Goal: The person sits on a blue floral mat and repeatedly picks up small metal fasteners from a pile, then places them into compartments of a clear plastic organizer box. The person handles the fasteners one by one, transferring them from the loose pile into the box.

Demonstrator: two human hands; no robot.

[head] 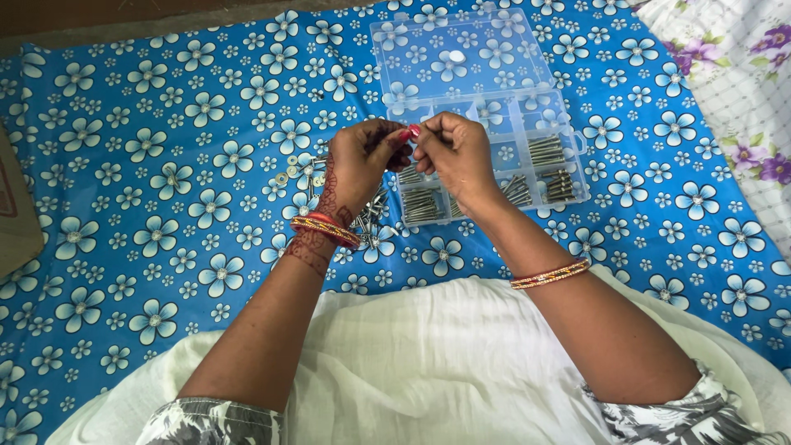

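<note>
Both hands pinch a tiny part, too small to identify, above the clear compartment box (527, 156).

Left hand (362, 161) and right hand (453, 152) meet fingertip to fingertip; loose screws (371, 218) lie under the left wrist, washers (292, 169) just beyond, on the blue flowered cloth (165, 231).

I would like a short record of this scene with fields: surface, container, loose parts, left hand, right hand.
surface: blue cloth with white flowers
container: clear plastic compartment box, lid open, several compartments with metal screws
loose parts: pile of screws and washers on the cloth, left of the box
left hand: left hand raised above the pile, fingertips meeting the right hand's
right hand: right hand over the box, pinching; item between fingers too small to tell
</note>
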